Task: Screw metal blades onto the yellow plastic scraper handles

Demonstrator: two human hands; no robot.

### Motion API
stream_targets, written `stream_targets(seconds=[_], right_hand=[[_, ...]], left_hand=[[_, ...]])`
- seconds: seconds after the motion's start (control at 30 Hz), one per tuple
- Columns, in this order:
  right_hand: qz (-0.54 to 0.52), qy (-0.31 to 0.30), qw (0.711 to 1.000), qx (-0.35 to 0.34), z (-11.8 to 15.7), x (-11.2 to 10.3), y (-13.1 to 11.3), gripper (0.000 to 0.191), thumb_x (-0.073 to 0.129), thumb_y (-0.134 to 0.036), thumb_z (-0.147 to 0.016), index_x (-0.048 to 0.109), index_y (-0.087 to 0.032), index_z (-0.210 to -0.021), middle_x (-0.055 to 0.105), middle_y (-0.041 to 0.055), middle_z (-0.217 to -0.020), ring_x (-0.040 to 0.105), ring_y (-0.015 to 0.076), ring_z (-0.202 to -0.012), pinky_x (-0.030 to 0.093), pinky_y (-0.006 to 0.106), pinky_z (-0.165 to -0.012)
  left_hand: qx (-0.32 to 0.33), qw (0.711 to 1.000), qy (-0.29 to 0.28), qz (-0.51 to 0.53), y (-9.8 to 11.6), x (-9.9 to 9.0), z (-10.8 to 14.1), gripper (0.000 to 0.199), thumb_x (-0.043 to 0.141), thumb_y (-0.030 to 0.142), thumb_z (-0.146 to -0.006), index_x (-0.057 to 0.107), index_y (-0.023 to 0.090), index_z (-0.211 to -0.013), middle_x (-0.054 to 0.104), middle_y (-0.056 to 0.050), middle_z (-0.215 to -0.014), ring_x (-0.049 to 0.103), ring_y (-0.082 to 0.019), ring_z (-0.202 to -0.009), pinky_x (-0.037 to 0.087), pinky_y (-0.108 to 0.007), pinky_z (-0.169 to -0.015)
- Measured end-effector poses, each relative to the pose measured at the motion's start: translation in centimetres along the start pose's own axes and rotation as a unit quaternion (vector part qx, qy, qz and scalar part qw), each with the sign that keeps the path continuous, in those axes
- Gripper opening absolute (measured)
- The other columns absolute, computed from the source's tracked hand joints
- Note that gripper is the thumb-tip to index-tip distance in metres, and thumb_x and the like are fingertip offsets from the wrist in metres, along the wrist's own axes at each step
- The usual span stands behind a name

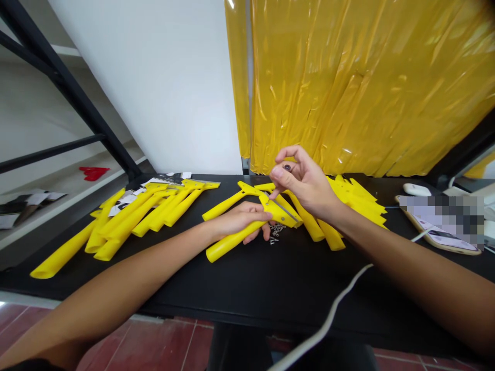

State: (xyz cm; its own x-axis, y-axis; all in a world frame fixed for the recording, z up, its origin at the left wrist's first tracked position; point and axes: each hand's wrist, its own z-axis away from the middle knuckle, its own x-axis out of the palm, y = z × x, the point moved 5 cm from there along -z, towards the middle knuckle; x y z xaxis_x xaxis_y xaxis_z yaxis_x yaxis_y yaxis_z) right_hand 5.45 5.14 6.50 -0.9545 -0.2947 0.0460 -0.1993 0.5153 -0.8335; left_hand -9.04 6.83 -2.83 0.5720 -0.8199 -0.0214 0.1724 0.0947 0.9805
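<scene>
My left hand [242, 219] is wrapped round a yellow scraper [235, 242] with a hollow round handle and a wide head. A thin grey blade strip runs along its head, with small screws in it. My right hand [303, 180] is raised just above that head, fingers curled round a small tool with a dark round end [287, 167]. Most of that tool is hidden by the fingers. One lower fingertip is close to the scraper head; whether it touches, I cannot tell. Behind and below the head lie small loose screws and nuts [275, 234].
Several yellow scrapers [131, 226] lie at the left, partly over printed packaging [127, 201]. More yellow pieces [356, 198] are piled at the right. A phone [436, 226], a white case [416, 190] and a white cable [328, 314] lie on the black table [185, 288].
</scene>
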Motion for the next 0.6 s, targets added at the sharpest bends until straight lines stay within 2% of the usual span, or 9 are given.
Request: stream_targets(seconds=[0.07, 0.13, 0.23, 0.33, 0.4, 0.47, 0.6], right_hand=[[0.016, 0.016, 1.000, 0.002, -0.16, -0.36, 0.15, 0.037, 0.084, -0.047, -0.082, 0.059, -0.022, -0.092, 0.058, -0.0031, -0.077, 0.060, 0.0117, -0.069, 0.064, 0.025, -0.062], [0.042, 0.019, 0.999, -0.005, -0.30, -0.62, 0.07, 0.030, 0.082, -0.046, -0.085, 0.066, -0.020, -0.088, 0.062, -0.0005, -0.082, 0.062, 0.0114, -0.069, 0.063, 0.026, -0.062], [0.061, 0.021, 0.998, -0.022, -0.41, -0.95, -0.34, 0.024, 0.081, -0.039, -0.087, 0.074, -0.024, -0.105, 0.064, -0.0004, -0.087, 0.062, 0.0102, -0.064, 0.059, 0.025, -0.057], [0.021, 0.000, 1.000, -0.002, -0.44, -0.90, -0.42, 0.041, 0.083, -0.037, -0.086, 0.066, -0.027, -0.122, 0.070, 0.0008, -0.091, 0.060, 0.0116, -0.064, 0.049, 0.021, -0.044], [-0.005, -0.026, 1.000, 0.017, -0.37, -0.57, -0.33, 0.036, 0.080, -0.040, -0.088, 0.064, -0.024, -0.116, 0.072, 0.0032, -0.094, 0.057, 0.0103, -0.061, 0.043, 0.019, -0.039], [-0.017, -0.034, 0.999, 0.020, -0.27, -0.34, -0.31, 0.030, 0.076, -0.043, -0.092, 0.064, -0.022, -0.109, 0.072, 0.0037, -0.095, 0.052, 0.0082, -0.056, 0.043, 0.019, -0.038], [0.004, -0.012, 1.000, 0.007, -0.25, -0.50, -0.42, 0.027, 0.086, -0.038, -0.082, 0.070, -0.020, -0.094, 0.068, 0.0010, -0.090, 0.053, 0.0068, -0.055, 0.042, 0.019, -0.039]], left_hand=[[0.000, 1.000, 0.009, 0.005, 0.00, -0.04, 0.00, 0.030, 0.064, 0.043, -0.098, 0.066, 0.012, -0.099, 0.076, -0.008, -0.077, 0.052, -0.007, -0.036, 0.039, -0.019, -0.037], [0.001, 1.000, 0.012, 0.007, 0.05, -0.02, 0.00, 0.030, 0.064, 0.042, -0.098, 0.066, 0.012, -0.099, 0.077, -0.009, -0.078, 0.052, -0.007, -0.036, 0.039, -0.019, -0.037], [0.002, 1.000, 0.005, 0.005, 0.12, 0.07, 0.00, 0.031, 0.065, 0.043, -0.098, 0.066, 0.012, -0.098, 0.076, -0.008, -0.077, 0.051, -0.007, -0.036, 0.039, -0.020, -0.037], [0.005, 1.000, -0.001, -0.004, 0.15, 0.11, -0.01, 0.033, 0.065, 0.044, -0.097, 0.066, 0.011, -0.099, 0.076, -0.009, -0.077, 0.052, -0.008, -0.036, 0.039, -0.020, -0.037], [0.005, 1.000, -0.002, -0.009, 0.14, 0.10, -0.02, 0.033, 0.064, 0.044, -0.098, 0.066, 0.011, -0.100, 0.076, -0.009, -0.078, 0.052, -0.007, -0.037, 0.038, -0.020, -0.038], [0.005, 1.000, 0.000, -0.014, 0.14, 0.08, -0.03, 0.032, 0.064, 0.043, -0.099, 0.066, 0.011, -0.098, 0.076, -0.009, -0.077, 0.053, -0.007, -0.038, 0.037, -0.019, -0.039], [0.005, 1.000, 0.006, -0.019, 0.13, 0.03, -0.02, 0.031, 0.062, 0.041, -0.100, 0.066, 0.011, -0.098, 0.076, -0.008, -0.078, 0.053, -0.007, -0.038, 0.037, -0.019, -0.039]])
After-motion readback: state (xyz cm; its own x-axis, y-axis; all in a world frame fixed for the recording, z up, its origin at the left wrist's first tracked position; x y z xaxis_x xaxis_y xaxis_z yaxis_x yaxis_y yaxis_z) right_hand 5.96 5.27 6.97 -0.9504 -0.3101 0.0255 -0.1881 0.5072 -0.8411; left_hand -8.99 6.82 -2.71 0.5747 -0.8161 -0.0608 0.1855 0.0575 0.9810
